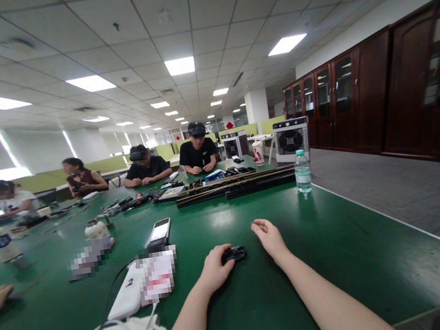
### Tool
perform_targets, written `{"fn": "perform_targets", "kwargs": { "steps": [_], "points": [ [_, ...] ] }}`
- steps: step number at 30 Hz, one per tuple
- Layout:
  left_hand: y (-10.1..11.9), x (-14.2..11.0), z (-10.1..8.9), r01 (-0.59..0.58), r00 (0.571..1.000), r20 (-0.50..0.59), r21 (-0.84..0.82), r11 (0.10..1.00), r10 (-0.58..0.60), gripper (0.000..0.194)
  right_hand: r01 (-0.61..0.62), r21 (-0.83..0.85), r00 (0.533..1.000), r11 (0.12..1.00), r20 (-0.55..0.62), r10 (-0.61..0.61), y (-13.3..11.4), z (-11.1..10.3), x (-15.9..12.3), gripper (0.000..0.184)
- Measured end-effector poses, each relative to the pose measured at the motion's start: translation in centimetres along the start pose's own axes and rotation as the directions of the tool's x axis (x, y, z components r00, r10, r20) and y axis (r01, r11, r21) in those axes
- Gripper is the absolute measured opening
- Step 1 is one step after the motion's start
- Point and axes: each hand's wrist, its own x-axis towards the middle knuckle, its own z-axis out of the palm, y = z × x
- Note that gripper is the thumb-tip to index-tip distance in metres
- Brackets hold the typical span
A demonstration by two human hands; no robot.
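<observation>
Black part point(240, 253) caught in the left hand point(215, 267)

The left grip is clenched on the black part, low over the green counter point(242, 316); the right hand point(270, 239) is apart from it, fingertips drawn together, and whether its grip grasps anything is too small to tell; a white block marked 2 point(122, 292) and a phone point(160, 230) lie to the left; a water bottle point(303, 175) stands upright beyond the right hand

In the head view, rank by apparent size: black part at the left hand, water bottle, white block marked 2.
Largest to smallest:
1. White block marked 2
2. Water bottle
3. Black part, partly covered by the left hand
</observation>
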Motion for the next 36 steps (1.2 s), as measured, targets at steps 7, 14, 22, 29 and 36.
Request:
{"fn": "perform_targets", "kwargs": {
  "steps": [7,14,22,29,36],
  "points": [
    [0.1,0.0,-0.1,0.003,1.0,0.003,-0.007,1.0,-0.003,0.042,0.004,-0.006,1.0,1.0,0.002,-0.004,0.1,0.0,0.0,0.037],
    [-0.2,0.0,0.0,0.003,1.0,0.01,0.003,1.0,-0.003,0.042,-0.001,0.017,0.999,1.0,0.047,0.0,-0.4,0.1,-0.2,0.04],
    [-0.1,0.0,0.1,0.009,1.0,0.007,0.001,1.0,-0.009,0.042,0.095,0.001,0.981,0.995,0.172,-0.094,-1.2,0.3,-1.0,0.039],
    [-0.4,0.1,0.2,0.01,1.0,0.006,-0.008,1.0,-0.01,0.043,0.232,-0.193,0.933,0.953,0.32,-0.163,-2.9,0.5,-2.4,0.026],
    [-0.6,0.3,0.3,0.006,1.0,0.01,-0.019,1.0,-0.006,0.044,0.387,-0.315,0.855,0.867,0.475,-0.21,-4.2,0.3,-3.5,0.021]
  ]
}}
